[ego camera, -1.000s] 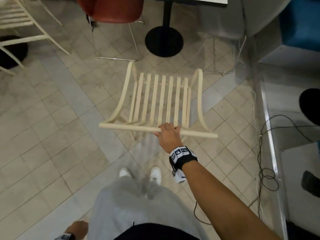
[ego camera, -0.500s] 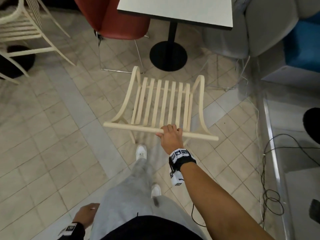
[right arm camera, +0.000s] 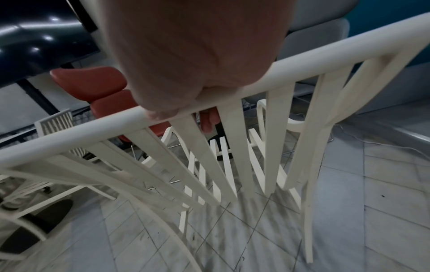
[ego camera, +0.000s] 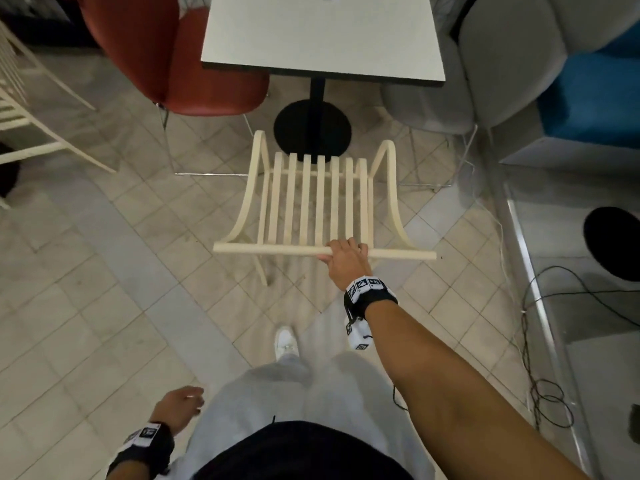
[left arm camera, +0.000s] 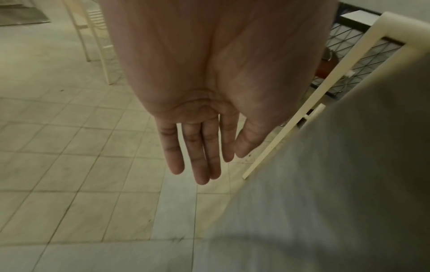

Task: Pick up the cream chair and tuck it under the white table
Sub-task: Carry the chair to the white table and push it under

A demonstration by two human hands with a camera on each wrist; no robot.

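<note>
Head: nearer the worktop (ego camera: 322, 36) than a second ago; right grip (ego camera: 346, 259) clamped on chair (ego camera: 320, 202) top rail, chair just short of it. Left wrist: left grip (left arm camera: 197, 139) slack, fingers straight. Right wrist: curled round rail; tiled floor (right arm camera: 372, 193), red chair (right arm camera: 93, 81).

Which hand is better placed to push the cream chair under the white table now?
The right hand: it grips the cream chair by its top rail, facing the white table. The left hand hangs empty beside the leg.
</note>
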